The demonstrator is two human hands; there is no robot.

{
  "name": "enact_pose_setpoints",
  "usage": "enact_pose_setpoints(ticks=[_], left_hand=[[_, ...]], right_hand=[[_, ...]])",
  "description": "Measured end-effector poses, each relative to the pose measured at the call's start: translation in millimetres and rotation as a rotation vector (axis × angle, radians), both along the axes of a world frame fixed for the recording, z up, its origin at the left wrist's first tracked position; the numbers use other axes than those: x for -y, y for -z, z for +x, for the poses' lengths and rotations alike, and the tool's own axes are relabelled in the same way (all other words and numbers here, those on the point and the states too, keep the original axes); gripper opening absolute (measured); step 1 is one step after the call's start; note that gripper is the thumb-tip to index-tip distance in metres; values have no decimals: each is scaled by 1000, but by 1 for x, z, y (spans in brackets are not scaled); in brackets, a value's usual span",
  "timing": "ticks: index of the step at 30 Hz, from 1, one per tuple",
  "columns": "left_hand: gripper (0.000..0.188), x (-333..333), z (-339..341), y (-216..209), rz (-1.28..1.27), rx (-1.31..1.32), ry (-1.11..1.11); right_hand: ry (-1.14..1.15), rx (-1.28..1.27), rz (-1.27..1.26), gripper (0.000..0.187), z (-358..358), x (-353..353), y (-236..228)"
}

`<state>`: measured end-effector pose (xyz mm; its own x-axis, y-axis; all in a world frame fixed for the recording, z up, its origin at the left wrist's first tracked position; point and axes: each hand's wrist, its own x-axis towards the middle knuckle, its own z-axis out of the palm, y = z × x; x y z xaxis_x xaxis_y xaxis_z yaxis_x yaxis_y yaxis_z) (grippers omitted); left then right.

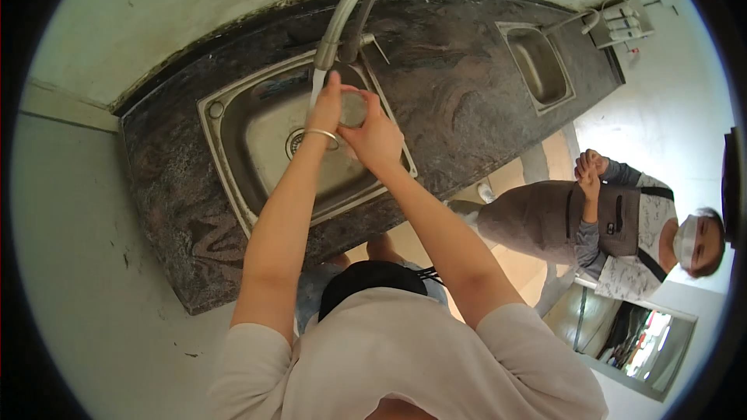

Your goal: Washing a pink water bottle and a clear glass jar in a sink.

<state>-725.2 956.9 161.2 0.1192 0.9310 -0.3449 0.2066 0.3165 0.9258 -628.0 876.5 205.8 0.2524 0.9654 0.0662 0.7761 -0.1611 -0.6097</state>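
Above the sink (264, 136) I hold a small round see-through container (353, 109) between both hands. My left hand (326, 109) is closed on its left side, with a bangle (321, 133) round that wrist. My right hand (375, 131) curves round its right side, thumb and fingers against the rim. Just left of the container, a white stream of water (317, 87) runs from the curved metal tap (342, 19) close by my left fingers. I cannot make out whether anything is inside the container.
A dark, marbled counter (443, 62) surrounds the sink, with a wall behind it. A smaller sink (537, 66) lies farther right, near a white wall unit (622, 23). On the right stands a person in an apron (537, 214), hands together.
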Motion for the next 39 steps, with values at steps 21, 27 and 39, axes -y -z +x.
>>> enact_pose_setpoints(ticks=[21,27,39], left_hand=[[49,44,-23,-9,434,530,-150],[30,40,-18,-26,256,462,-122],[28,44,-3,-48,600,-184,-177]], right_hand=[[-283,-42,-84,100,25,46,17],[-331,-726,-520,103,31,28,49],[16,75,-177,80,4,54,13]])
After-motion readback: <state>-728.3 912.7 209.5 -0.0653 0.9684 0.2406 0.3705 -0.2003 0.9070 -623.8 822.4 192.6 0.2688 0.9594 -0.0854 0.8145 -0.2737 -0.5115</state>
